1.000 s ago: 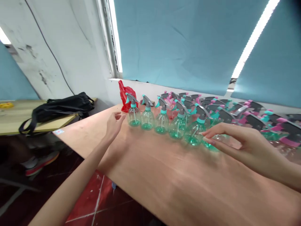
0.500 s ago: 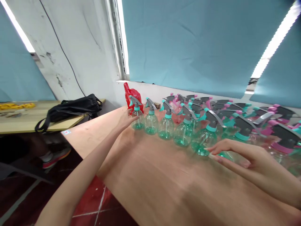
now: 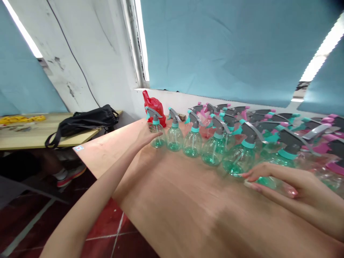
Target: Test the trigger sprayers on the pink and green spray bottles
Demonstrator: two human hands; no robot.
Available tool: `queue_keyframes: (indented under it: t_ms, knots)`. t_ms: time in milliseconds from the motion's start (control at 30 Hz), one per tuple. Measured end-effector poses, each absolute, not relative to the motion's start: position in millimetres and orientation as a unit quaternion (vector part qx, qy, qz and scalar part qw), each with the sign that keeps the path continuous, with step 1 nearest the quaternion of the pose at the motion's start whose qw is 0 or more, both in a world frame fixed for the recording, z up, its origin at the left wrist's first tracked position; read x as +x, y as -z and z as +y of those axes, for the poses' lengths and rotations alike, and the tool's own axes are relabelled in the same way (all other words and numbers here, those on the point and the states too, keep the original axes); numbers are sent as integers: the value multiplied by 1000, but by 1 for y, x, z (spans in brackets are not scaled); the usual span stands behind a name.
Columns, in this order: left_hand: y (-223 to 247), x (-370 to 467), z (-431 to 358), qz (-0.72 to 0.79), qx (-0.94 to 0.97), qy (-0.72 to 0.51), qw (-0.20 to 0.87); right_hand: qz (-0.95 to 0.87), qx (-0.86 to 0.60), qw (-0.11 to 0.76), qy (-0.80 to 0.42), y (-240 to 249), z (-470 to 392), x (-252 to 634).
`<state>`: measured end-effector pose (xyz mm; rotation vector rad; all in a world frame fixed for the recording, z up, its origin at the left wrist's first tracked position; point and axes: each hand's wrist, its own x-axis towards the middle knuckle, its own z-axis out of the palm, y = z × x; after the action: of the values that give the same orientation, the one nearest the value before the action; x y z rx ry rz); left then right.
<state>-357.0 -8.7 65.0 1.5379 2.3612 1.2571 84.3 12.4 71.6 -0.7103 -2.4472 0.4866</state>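
My left hand [image 3: 147, 136] grips the end spray bottle [image 3: 158, 141] at the far left of a row, its thumb lying across the clear green body. This bottle stands upright and has a grey and teal trigger head. Holding nothing that I can see, my right hand [image 3: 292, 188] has thumb and forefinger slightly apart, low in front of a larger-looking green spray bottle [image 3: 238, 159]. Whether the fingertips touch that bottle, I cannot tell. Between the hands stand more green spray bottles, among them one [image 3: 192, 143] near the middle. Behind are several with pink-trimmed heads [image 3: 240, 109].
Behind the left bottle sits a red plastic bag [image 3: 156, 105]. The brown tabletop [image 3: 172, 193] ends at a slanting left edge above a red tiled floor [image 3: 107, 222]. A second table [image 3: 16, 141] at left carries a black bag [image 3: 83, 122]. Someone's shoe [image 3: 71, 175] shows beneath it.
The view has shifted slightly, so the bottles on the right appear farther right. My left hand stays at the end bottle, and my right hand stays low by the front row.
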Motion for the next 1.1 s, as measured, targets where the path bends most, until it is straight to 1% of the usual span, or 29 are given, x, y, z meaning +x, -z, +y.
queue_keyframes:
  t_ms: [133, 200, 233, 333, 500, 633, 767, 933, 1000, 1100]
  knots:
    - [-62, -352, -33, 768, 494, -406, 29, -905, -244, 267, -223, -78, 10, 67]
    - [-59, -343, -50, 764, 497, -411, 30, -897, -250, 247, -270, -80, 8, 53]
    - [-57, -335, -60, 760, 502, -412, 32, -893, -256, 222, -297, -80, 7, 43]
    - [-53, -305, -91, 740, 531, -412, 37, -880, -234, 198, -362, -76, 3, 7]
    - [-49, -247, -125, 699, 586, -408, 43, -854, -163, 273, -412, -65, -4, -61]
    - [-42, -220, -128, 680, 607, -409, 35, -823, -136, 293, -467, -62, -10, -91]
    - [-38, -207, -125, 662, 621, -419, 19, -818, -116, 292, -482, -60, -14, -93]
    - [-37, -187, -126, 671, 621, -405, -7, -810, -119, 295, -492, -60, -15, -66]
    - [-35, -176, -124, 656, 635, -408, 8, -813, -127, 286, -491, -59, -12, -47]
    - [-31, -154, -115, 608, 670, -422, 68, -813, -160, 276, -487, -62, -7, -11]
